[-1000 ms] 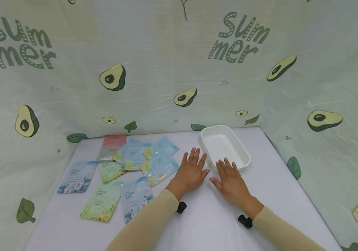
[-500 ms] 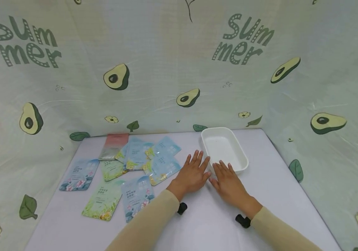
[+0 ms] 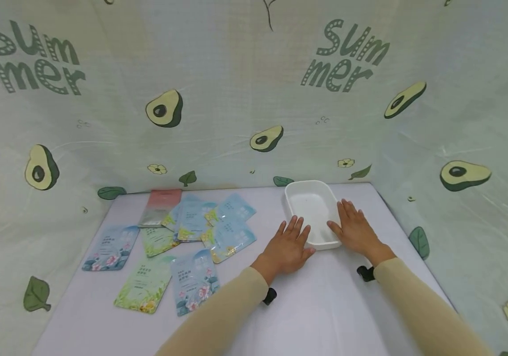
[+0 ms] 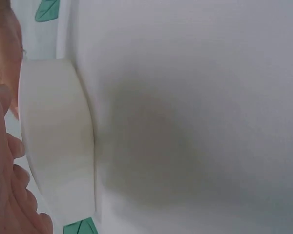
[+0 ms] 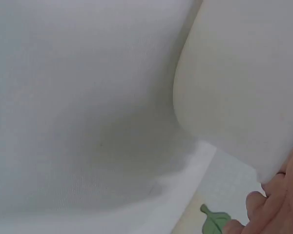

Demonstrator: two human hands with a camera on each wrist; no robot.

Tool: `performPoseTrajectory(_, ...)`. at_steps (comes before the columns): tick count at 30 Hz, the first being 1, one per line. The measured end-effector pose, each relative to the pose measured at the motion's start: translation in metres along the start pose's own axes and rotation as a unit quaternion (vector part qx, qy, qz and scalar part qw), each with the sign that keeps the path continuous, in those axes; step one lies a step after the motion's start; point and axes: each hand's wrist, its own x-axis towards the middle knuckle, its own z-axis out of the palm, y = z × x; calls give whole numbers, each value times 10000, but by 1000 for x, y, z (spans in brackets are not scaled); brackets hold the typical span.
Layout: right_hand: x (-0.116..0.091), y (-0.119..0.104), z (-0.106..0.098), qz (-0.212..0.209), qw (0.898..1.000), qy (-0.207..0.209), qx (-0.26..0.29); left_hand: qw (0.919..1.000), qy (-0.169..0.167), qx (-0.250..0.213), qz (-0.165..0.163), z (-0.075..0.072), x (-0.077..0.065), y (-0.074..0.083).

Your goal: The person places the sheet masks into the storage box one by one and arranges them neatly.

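A white rectangular tray (image 3: 309, 200) with rounded corners sits at the back right of the table; its outer wall (image 4: 58, 131) fills the left of the left wrist view. My left hand (image 3: 286, 248) is at the tray's near left corner, fingers extended and palm down. At the right side, my right hand (image 3: 358, 230) has its fingers over the rim and the thumb reaching toward the inside. In the right wrist view, my right fingertips (image 5: 278, 202) are beside the rim. Whether either hand touches the tray is hard to tell.
Several flat printed sachets lie on the left of the table: blue floral ones (image 3: 195, 282), green ones (image 3: 145, 287), light blue ones (image 3: 229, 237) and a red-and-silver one (image 3: 161, 207). A patterned cloth backdrop (image 3: 218, 74) rises behind and at the sides.
My right hand has moved right and forward, from the tray's near edge to its right side. My left hand has shifted slightly right. The tray and sachets look unmoved.
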Motion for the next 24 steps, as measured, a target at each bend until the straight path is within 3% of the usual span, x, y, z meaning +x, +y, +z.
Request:
performPoseTrajectory(6,10,7,1,321,9952,-684,619,9999,-94,80,-56,4,-1,4)
performPoseTrajectory(15,-10,-35,20,-39,9986,-222,471,9989,203,-271,-312,9,-20,-19)
performPoseTrajectory(24,-36,-87,34,-490,9977,-3,469,9940,438,-771,-637,16,-66,-44)
